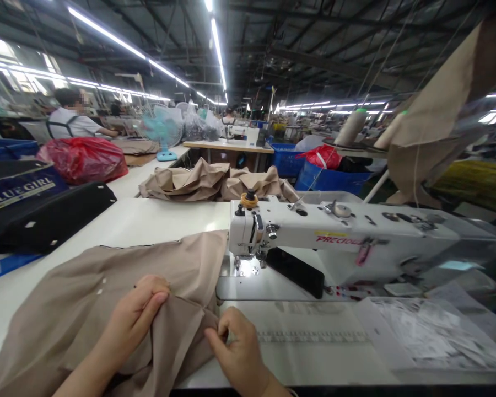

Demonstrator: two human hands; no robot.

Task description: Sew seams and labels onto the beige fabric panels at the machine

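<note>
Left hand (132, 315) and right hand (236, 346), both sets of fingers pinching folds of beige cloth (86, 314) on the white worktop (149, 220). None of the cloth under the presser foot (243, 258) of the sewing machine (334, 234). Beyond, a heap of beige pieces (210, 182), seams unclear.

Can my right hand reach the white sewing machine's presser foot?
Probably yes: your right hand sits just in front of the metal presser foot, with only the white machine bed between, though its fingers pinch the tan cloth.
</note>
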